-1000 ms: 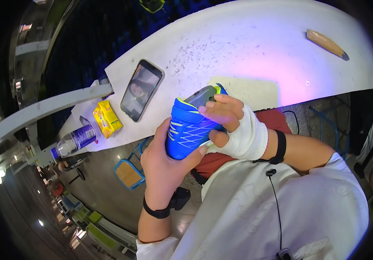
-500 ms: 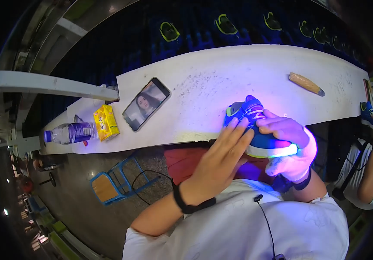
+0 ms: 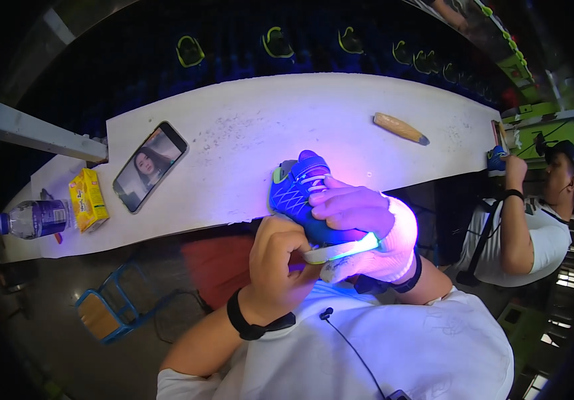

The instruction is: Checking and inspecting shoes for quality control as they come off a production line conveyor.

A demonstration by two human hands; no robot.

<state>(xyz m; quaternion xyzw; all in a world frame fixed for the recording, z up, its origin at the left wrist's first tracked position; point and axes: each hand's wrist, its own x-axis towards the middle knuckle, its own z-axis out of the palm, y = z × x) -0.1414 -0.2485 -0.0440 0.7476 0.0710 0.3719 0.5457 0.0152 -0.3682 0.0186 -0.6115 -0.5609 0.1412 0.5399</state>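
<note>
A blue sneaker [image 3: 292, 199] with pale laces and a white sole is held just over the near edge of the white bench, lit by violet light. My right hand [image 3: 367, 223], in a white glove with bare fingers showing, wraps the toe end, fingers across the top and the smudged thumb under the sole. My left hand [image 3: 275, 257] is bare, its fingers bent and pressed at the sole's near side edge. Its thumb lies close to the index finger; whether anything small sits between them is hidden. Black bands circle both wrists.
A phone [image 3: 151, 167] showing a picture, a yellow carton [image 3: 88, 200] and a plastic bottle [image 3: 36, 219] are on the bench [image 3: 247, 150]. A wooden-handled tool [image 3: 400, 128] lies at the far right. Shoes with lime collars [image 3: 278, 44] line the back. Another person [image 3: 520, 227] works at right.
My left hand has drawn back from the shoe's upper and curled its fingers at the sole edge. My right hand still grips the toe. The whole view has shifted rightward.
</note>
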